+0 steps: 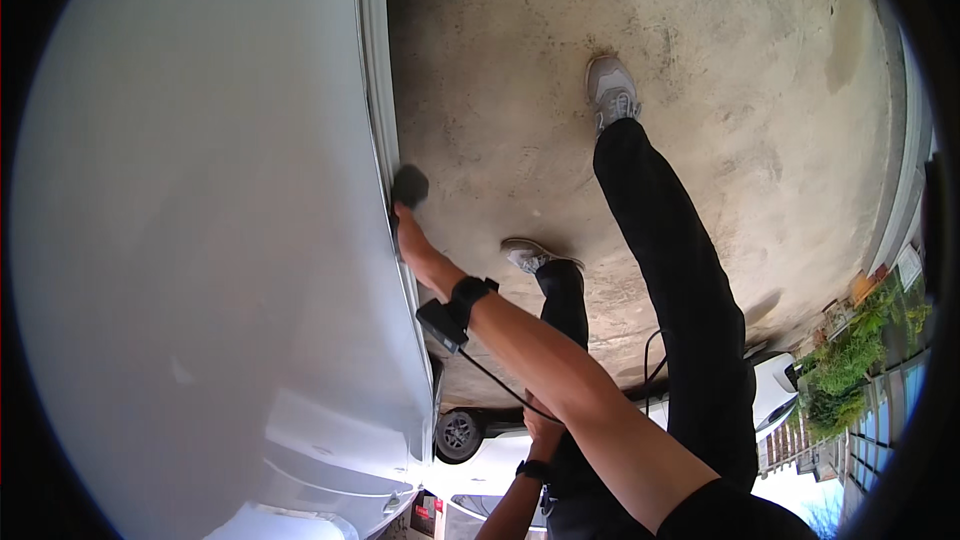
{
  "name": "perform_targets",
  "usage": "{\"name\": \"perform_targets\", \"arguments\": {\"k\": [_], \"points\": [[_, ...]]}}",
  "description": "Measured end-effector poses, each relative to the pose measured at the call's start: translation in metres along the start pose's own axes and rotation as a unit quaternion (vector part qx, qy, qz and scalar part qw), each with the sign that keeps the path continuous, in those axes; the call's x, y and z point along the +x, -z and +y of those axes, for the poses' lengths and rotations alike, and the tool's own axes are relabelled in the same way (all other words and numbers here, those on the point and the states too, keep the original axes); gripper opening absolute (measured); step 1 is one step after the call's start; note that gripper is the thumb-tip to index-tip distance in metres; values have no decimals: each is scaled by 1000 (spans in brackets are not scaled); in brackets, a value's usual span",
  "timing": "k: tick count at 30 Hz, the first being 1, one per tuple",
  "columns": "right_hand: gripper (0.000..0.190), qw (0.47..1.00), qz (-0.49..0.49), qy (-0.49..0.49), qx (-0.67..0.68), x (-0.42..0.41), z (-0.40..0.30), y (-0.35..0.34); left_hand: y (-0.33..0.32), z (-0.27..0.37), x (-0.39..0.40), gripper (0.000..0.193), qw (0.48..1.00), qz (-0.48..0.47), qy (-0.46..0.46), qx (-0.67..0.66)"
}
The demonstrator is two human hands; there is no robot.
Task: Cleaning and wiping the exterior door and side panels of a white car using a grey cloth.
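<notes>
My right hand (pixel 407 219) is at the lower edge of a white vehicle's side panel (pixel 225 240). It holds a dark grey pad or cloth (pixel 411 186), blurred, against the sill (pixel 381 90); most of the fingers are hidden. A black strap (pixel 469 298) with a small black box (pixel 442 325) circles that wrist, and a thin black cable runs from the box. My left hand (pixel 541 420) is by my dark-trousered leg, partly behind the right forearm. Whether it holds anything cannot be made out.
My grey shoes (pixel 611 86) stand wide apart on a stained concrete floor (pixel 487 75). Behind me, upside down, are another white vehicle with a dark wheel (pixel 459 433) and a white car (pixel 772 390). Green plants (pixel 832 375) grow at the right edge.
</notes>
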State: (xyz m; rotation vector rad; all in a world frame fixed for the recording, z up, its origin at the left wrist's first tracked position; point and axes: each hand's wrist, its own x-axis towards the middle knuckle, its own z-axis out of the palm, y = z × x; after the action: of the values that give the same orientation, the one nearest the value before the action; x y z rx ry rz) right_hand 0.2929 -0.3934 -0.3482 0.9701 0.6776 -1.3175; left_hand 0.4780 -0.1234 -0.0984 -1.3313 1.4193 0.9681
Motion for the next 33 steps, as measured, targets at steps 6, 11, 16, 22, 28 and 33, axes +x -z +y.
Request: {"name": "perform_targets", "arguments": {"k": [6, 11, 16, 22, 28, 33], "points": [[78, 991, 50, -121, 12, -14, 183, 75, -37, -10, 0, 60, 1000, -23, -1, -14], [77, 996, 6, 75, 43, 30, 48, 50, -41, -19, 9, 56, 1000, -10, 3, 1], [82, 951, -61, 302, -21, 2, -187, -46, -29, -16, 23, 52, 996, 15, 71, 59], [77, 937, -108, 325, -70, 18, -190, -15, -39, -25, 27, 48, 998, -18, 46, 41], [81, 995, 19, 75, 60, 27, 121, 26, -25, -41, 27, 48, 998, 14, 53, 42], [76, 987, 57, -138, 63, -9, 347, 108, -42, -36, 30, 44, 999, 21, 33, 17]]}}
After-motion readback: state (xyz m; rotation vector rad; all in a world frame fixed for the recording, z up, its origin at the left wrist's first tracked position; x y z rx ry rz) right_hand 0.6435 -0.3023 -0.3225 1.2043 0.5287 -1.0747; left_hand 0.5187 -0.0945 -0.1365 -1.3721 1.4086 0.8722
